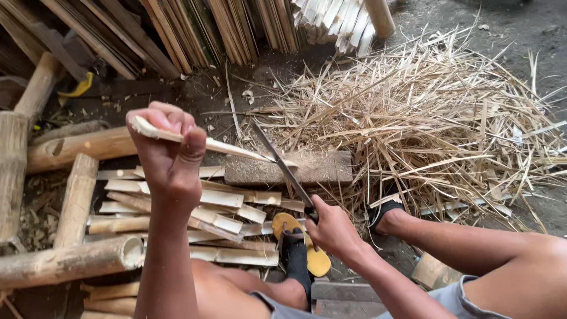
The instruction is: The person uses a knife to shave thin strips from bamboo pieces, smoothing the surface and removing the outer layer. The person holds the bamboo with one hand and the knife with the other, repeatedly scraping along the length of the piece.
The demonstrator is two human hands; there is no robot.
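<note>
My left hand (168,153) is raised and closed around a flat bamboo strip (230,149) that slants down to the right. My right hand (333,227) grips the handle of a long knife (283,168). The blade points up and to the left and meets the strip's far end above a grey stone block (322,167). Below the strip lie several short split bamboo pieces (227,212) in a loose pile.
A large heap of thin bamboo shavings (437,118) covers the ground at right. Round bamboo poles (71,260) lie at left, and stacked bamboo slats (195,29) lean at the top. My feet wear black-strapped yellow sandals (304,251) near the block.
</note>
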